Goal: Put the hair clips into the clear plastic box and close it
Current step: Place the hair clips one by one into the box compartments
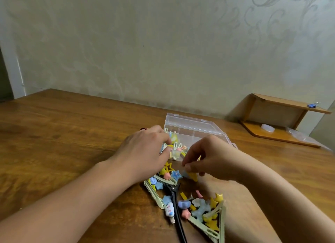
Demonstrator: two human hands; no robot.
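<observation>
A clear plastic box (195,132) stands open on the wooden table, its lid raised at the back, with several pastel hair clips (176,146) inside. My left hand (145,150) reaches over the box's near left edge, fingers curled around clips there. My right hand (208,157) hovers just in front of the box and pinches a yellow clip (193,175). A pile of loose clips (199,206) with stars, clouds and green triangles lies on the table nearer me. A long black clip (176,206) runs through the pile.
The wooden table (63,134) meets a patterned wall behind. A small wooden shelf unit (279,121) stands at the back right, holding a white round thing (268,128), a plastic bag and a blue binder clip (312,105) on top.
</observation>
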